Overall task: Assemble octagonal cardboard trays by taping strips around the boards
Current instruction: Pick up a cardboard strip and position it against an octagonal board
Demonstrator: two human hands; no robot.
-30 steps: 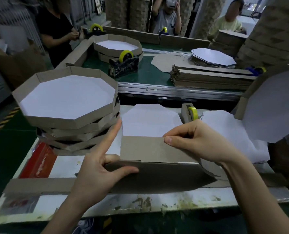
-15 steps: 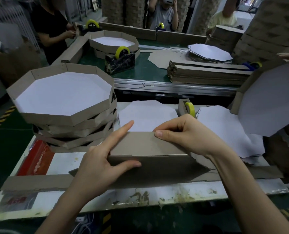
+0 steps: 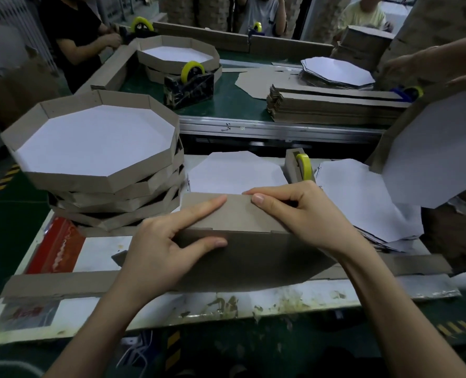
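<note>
Here, left hand (image 3: 158,255) flat, pressing strip (image 3: 240,215), right hand (image 3: 305,214) pinching its top edge.

Our bench (image 3: 335,294) carries a stack of trays (image 3: 112,203), loose white boards (image 3: 362,203), a tape dispenser (image 3: 298,167) and a long cardboard strip (image 3: 57,283).

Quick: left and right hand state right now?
Left hand: open, straight fingers pressing the cardboard strip.
Right hand: closed, pinching the cardboard strip's top edge.
</note>
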